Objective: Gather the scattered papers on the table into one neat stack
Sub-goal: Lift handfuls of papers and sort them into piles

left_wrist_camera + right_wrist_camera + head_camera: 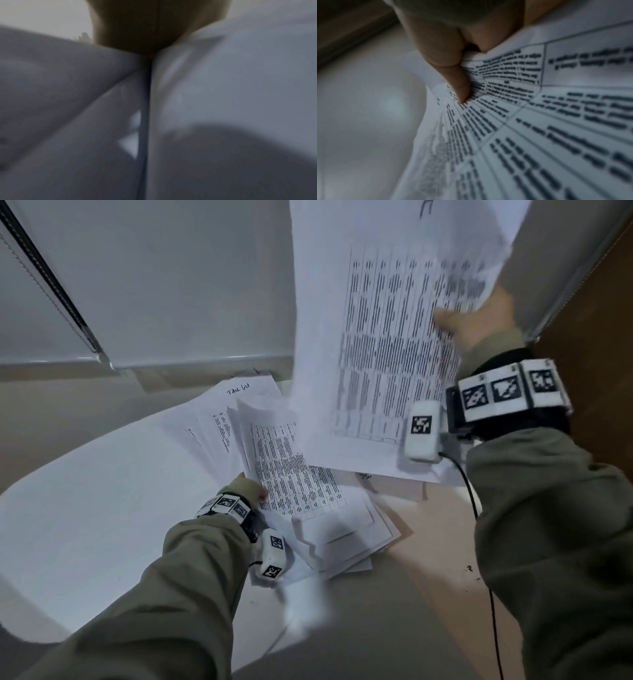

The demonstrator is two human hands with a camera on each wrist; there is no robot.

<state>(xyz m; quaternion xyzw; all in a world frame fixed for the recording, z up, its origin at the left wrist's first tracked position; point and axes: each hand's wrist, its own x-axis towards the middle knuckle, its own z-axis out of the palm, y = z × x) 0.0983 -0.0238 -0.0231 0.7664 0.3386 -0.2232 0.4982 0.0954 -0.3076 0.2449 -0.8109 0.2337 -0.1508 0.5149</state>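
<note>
Right hand (479, 316) is raised, pinching a printed table sheet (383, 344) at its right edge; right wrist view shows the thumb (453, 75) pressed on the printed face with the paper creasing under it, other fingers hidden behind the sheet. The sheet hangs in the air above the desk (431, 542), slightly curled, with another white sheet behind it reaching the top of frame. Left hand (246, 486) is low on the desk at the left edge of the loose pile of papers (308, 494); thumb lies on the top printed page, fingers are tucked under lifted pages, so it looks like a grip but can't tell for sure. Left wrist view is blurred, only paper edges. The pile is fanned and misaligned, corners sticking out on the near side. A big white sheet (85, 508) lies left of the pile.
</note>
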